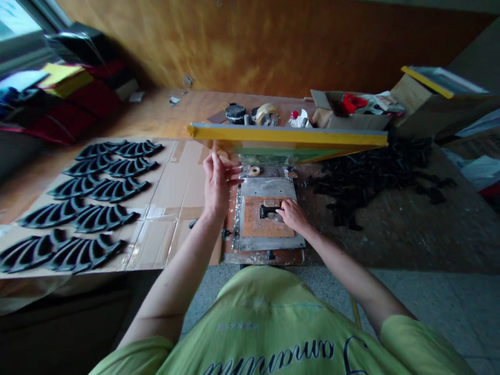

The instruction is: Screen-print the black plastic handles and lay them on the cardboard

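Note:
A screen-printing frame (289,136) with yellow-taped edges stands tilted up over a flat metal base plate (269,185). My left hand (216,179) is raised just below the frame's left end, fingers apart; whether a fingertip touches the frame I cannot tell. On the base plate lies an orange-brown board (253,224). My right hand (292,213) pinches the right end of a small black plastic piece (267,210) on this board. A small tape roll (255,170) sits at the back of the base plate.
Fan-like rows of black pieces (105,219) lie on a cardboard sheet (156,203) at left. A pile of loose black pieces (351,182) is at right. Behind the frame stand a dark jar (235,113) and an open carton (351,122). Red bundles (58,114) sit far left.

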The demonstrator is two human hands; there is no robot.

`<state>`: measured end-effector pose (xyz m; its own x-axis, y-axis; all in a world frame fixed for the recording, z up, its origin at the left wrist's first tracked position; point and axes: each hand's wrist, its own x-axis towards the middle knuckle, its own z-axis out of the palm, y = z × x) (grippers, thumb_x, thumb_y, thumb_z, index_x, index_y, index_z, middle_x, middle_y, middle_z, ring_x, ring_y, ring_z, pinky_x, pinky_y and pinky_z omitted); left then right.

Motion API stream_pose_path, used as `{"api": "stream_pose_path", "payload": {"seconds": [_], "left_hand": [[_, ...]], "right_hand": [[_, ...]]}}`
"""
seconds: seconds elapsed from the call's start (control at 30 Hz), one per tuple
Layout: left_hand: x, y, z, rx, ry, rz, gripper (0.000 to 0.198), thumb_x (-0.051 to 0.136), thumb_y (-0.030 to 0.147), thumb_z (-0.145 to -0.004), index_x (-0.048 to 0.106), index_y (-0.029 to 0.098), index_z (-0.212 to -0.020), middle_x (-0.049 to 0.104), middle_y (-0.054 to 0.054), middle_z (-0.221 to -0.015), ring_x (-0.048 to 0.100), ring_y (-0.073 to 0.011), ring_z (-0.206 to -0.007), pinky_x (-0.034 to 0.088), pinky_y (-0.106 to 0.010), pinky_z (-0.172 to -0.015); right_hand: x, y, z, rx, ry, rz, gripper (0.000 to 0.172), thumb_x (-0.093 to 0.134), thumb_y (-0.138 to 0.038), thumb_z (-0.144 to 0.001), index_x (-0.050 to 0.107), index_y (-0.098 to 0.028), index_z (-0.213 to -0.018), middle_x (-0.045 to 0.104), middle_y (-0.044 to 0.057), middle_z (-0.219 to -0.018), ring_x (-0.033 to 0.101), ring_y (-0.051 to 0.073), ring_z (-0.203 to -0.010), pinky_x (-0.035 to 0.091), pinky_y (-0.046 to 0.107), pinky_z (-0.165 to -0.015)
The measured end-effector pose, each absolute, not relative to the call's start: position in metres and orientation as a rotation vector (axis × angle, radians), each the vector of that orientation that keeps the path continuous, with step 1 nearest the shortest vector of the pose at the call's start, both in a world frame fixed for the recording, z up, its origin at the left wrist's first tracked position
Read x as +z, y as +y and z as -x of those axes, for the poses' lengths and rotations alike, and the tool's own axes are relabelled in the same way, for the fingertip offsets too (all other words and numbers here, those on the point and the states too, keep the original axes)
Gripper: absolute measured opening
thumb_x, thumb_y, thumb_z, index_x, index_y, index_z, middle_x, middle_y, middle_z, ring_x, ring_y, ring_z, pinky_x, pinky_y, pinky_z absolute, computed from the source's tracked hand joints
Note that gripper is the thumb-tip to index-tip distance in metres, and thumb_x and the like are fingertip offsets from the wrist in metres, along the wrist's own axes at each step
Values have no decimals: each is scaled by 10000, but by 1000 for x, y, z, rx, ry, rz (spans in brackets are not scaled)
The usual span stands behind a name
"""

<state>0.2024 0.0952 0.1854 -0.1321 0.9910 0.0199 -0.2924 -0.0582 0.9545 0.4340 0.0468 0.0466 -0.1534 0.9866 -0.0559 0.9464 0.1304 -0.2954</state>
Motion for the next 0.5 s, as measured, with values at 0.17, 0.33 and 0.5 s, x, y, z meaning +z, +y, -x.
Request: {"api": "stream_pose_path", "payload": {"seconds": [0.17,0.33,0.5], "left_hand": [[116,7,-232,687,1113,-669,628,604,717,-776,612,156,-1060,730,-151,-958,711,-258,-845,557,-307,-604],[71,-16,-204,826,1226,-467,407,620,551,-825,589,152,-900,714,-92,-844,708,-206,-740,562,-286,-618],[36,8,-85,730,1840,-750,367,468,501,-871,584,158,-810,666,-70,-625,657,-216,-538,542,-318,-542]], "right_hand": [[60,22,-391,344,-2048,1903,145,510,-288,-1002,587,-170,-967,650,99,-913,590,217,-892,442,295,-771],[62,5,-401,403,-2392,1220,168,503,-118,-963,651,-194,-994,656,55,-994,566,187,-973,454,297,-869],[53,30,-562,192,-2209,1953,446,493,57,-790,727,-214,-1055,653,86,-1142,546,226,-1063,449,357,-939]]}}
